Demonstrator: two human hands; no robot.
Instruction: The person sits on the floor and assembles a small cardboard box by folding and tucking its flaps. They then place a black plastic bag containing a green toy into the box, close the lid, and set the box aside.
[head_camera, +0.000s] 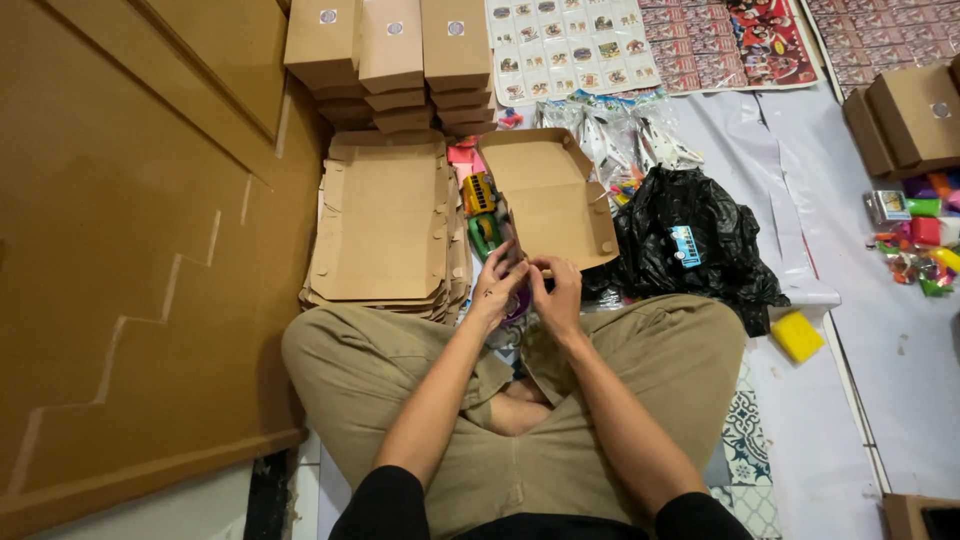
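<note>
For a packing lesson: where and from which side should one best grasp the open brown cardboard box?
Probably the open brown cardboard box by its near front wall, from the person's side: the lid leans away, and both hands, left hand and right hand, already meet there.

A single head-worn camera looked steeply down from close above the seated person's crossed legs (520, 400), facing forward over the floor (850, 400) toward the stacked cardboard boxes (390, 60) at its far edge, with no second view sharing the scene.
</note>
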